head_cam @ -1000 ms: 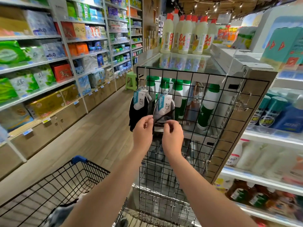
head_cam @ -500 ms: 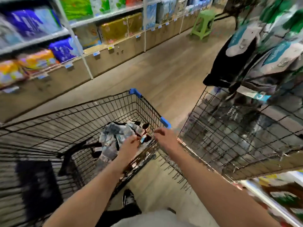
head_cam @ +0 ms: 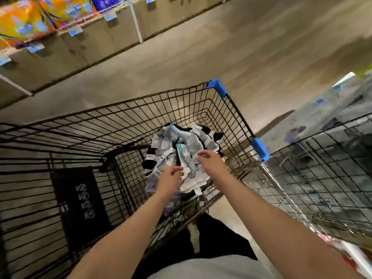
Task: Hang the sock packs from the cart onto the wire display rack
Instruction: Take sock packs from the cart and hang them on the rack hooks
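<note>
Black wire cart (head_cam: 120,117) with blue corner guards (head_cam: 218,88) holds black-and-white sock packs (head_cam: 181,142).

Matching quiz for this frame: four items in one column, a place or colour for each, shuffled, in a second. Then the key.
1 sock packs
2 corner bumper
3 wire display rack
4 orange packages

A blue
B top left of view
C right edge of view
D piled inside the cart

Pairs: 1-D, 2-A, 3-C, 4-B.
</note>
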`<action>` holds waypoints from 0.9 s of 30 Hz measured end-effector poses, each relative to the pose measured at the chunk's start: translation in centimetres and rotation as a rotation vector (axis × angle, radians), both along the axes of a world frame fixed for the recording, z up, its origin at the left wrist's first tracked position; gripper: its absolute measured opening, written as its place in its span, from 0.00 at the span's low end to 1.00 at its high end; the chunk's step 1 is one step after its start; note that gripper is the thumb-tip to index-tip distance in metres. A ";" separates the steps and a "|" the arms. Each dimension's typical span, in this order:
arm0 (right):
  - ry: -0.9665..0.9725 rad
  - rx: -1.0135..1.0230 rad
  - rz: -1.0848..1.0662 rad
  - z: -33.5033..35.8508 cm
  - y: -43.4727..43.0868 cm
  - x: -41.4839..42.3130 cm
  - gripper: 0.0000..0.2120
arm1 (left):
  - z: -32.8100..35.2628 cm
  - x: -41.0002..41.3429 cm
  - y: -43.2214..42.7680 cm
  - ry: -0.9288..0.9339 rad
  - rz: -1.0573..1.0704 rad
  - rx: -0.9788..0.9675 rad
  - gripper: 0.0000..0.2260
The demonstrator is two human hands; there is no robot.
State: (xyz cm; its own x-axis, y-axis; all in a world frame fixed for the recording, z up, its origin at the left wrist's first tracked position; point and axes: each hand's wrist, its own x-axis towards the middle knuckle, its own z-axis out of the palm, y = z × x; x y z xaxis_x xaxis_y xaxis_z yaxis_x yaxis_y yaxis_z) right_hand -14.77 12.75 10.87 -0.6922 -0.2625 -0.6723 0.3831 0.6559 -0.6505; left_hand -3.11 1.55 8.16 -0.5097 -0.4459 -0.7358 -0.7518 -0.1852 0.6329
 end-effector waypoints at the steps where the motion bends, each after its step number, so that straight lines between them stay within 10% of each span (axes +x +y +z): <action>1: -0.026 -0.002 -0.020 -0.7 -0.5 -0.8 0.09 | -0.8 -0.6 0.0 -0.011 0.009 0.019 0.07; 19: -0.124 0.230 0.075 -17.7 -5.1 -8.8 0.36 | -13.8 -9.9 -0.9 -0.050 0.135 0.097 0.15; 27: 0.045 0.339 0.233 -14.9 -6.2 -7.1 0.13 | -13.3 -9.4 -1.1 -0.028 0.259 0.202 0.19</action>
